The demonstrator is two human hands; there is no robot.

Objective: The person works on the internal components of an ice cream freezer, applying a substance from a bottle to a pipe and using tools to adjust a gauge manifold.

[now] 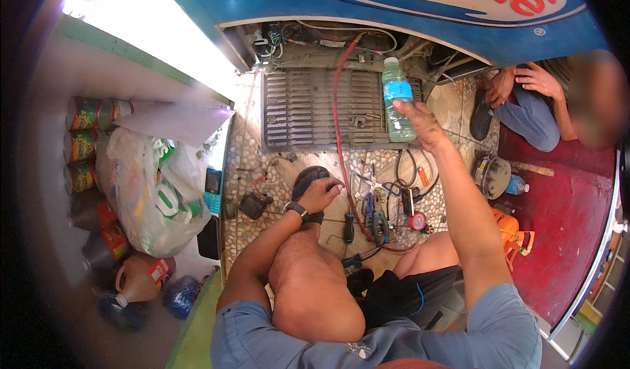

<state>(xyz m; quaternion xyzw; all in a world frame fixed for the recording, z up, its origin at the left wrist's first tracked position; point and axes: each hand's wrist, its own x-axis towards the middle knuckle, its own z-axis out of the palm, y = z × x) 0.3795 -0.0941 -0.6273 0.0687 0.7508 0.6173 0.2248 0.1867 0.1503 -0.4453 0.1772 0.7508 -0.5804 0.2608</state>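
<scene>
Blue-labelled plastic bottle [398, 92] hangs over the slatted grille [295, 106] near its right edge, clamped low in the right hand [423, 123], seemingly for steadiness; whether the curled left hand [321, 196] grips anything, I cannot tell.

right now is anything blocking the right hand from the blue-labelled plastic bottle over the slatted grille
Nothing visible does: the right hand already grips the blue-labelled plastic bottle directly. The red hose crosses the slatted grille to the bottle's left, clear of both.
</scene>
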